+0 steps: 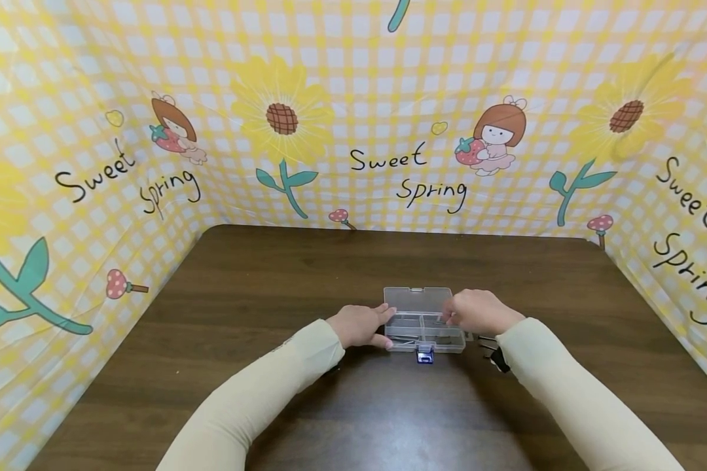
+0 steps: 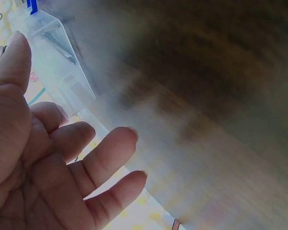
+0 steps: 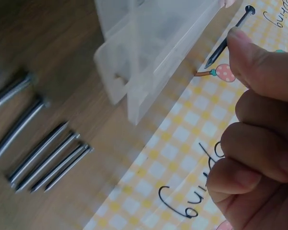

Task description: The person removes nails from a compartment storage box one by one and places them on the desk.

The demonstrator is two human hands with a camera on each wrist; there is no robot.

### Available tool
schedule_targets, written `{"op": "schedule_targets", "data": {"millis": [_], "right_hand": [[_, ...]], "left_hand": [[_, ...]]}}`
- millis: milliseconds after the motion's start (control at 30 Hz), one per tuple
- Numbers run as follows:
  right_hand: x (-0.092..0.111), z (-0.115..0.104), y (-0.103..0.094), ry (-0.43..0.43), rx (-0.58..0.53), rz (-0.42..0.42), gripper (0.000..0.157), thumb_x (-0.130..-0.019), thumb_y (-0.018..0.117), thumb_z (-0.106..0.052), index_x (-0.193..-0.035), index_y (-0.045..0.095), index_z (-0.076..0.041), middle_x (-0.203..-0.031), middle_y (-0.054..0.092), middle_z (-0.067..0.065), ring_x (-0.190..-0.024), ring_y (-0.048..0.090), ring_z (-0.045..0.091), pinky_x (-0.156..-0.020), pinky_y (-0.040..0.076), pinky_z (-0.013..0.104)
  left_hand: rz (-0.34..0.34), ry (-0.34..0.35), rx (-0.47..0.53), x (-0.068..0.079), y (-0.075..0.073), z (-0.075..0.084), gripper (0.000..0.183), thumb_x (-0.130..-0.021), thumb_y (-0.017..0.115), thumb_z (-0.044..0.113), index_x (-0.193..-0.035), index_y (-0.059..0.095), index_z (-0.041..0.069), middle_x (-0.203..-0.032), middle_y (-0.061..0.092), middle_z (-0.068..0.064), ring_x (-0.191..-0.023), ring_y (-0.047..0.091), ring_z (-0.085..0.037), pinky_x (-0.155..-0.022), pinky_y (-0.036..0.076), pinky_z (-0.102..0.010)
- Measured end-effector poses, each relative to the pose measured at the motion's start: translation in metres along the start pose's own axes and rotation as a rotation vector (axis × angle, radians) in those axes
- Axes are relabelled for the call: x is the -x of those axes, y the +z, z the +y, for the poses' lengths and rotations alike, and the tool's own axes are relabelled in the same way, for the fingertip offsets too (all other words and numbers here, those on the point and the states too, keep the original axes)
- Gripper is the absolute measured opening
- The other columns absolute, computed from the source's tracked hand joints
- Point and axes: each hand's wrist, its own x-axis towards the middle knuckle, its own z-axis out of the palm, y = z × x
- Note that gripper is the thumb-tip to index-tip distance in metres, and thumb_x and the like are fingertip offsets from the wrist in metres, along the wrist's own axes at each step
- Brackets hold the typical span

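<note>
A clear plastic compartment box [image 1: 456, 340] lies on the table with its lid [image 1: 415, 299] raised at the back and a blue latch [image 1: 425, 356] at the front. My left hand [image 1: 359, 325] holds the box's left end between thumb and forefinger; its other fingers spread loosely in the left wrist view. Over the right compartments, my right hand [image 1: 477, 311] pinches a dark nail [image 3: 217, 53] between thumb and forefinger, its head pointing up in the right wrist view. Slim metal pieces [image 1: 403, 341] lie in the front left compartment.
Several loose nails [image 3: 43, 155] lie on the brown table [image 1: 271, 275] to the right of the box, partly behind my right wrist in the head view. A yellow checked cloth [image 1: 365, 118] rises behind the table and along both sides.
</note>
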Motion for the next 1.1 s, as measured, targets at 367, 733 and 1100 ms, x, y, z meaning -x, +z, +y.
{"op": "schedule_targets", "data": {"millis": [367,733,1100], "right_hand": [[0.03,0.02,0.001,0.013,0.015,0.043,0.018,-0.084,0.063,-0.002,-0.072,0.062,-0.016,-0.07,0.056,-0.01,-0.061,0.047,0.007,-0.055,0.043,0.03],[0.061,0.028,0.011,0.033,-0.024,0.044,0.021,-0.083,0.063,0.001,-0.072,0.06,-0.017,-0.068,0.051,-0.01,-0.061,0.042,0.006,-0.054,0.038,0.028],[0.078,0.029,0.024,0.053,-0.032,0.045,0.027,-0.08,0.064,0.001,-0.067,0.054,-0.02,-0.064,0.043,-0.012,-0.059,0.038,0.005,-0.053,0.034,0.027]], "left_hand": [[-0.01,0.003,0.013,0.0,-0.001,0.0,0.074,-0.09,0.057,0.05,-0.151,0.032,0.015,-0.152,0.033,-0.004,-0.127,0.048,-0.022,-0.093,0.046,-0.036],[-0.017,0.002,0.025,0.0,0.0,0.0,0.075,-0.09,0.056,0.05,-0.151,0.032,0.015,-0.153,0.033,-0.005,-0.127,0.049,-0.022,-0.091,0.047,-0.037],[-0.024,-0.004,0.046,-0.001,0.001,-0.002,0.075,-0.09,0.056,0.05,-0.152,0.03,0.016,-0.154,0.031,-0.004,-0.128,0.048,-0.022,-0.095,0.045,-0.036]]}}
